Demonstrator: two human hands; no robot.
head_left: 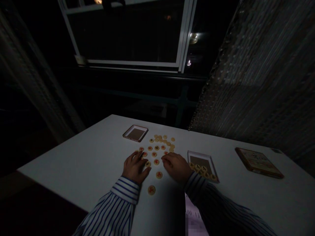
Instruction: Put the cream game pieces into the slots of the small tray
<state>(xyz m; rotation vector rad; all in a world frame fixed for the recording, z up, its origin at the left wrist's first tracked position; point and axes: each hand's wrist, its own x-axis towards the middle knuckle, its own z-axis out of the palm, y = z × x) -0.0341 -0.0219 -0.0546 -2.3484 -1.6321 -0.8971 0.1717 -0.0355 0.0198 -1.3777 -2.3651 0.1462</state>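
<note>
Round wooden Chinese chess pieces (154,154) lie scattered between my two hands, some showing red characters and some black. My left hand (135,167) rests over the left side of the group, fingers spread, with a black-marked piece (147,163) by its thumb and index finger. On the other side, my right hand (176,166) is curled, its fingers bent inward; whatever they hold, if anything, is hidden. One red-marked piece (165,153) sits just beyond its fingers. Closer to me are two more red-marked pieces (151,190).
Right of my hand, an open box half (214,164) holds several black-marked pieces. An open lid (136,140) stands at the far left, and a closed flat box (259,162) lies to the right. Several blank-side-up pieces (164,141) cluster farther back on the white table (81,157).
</note>
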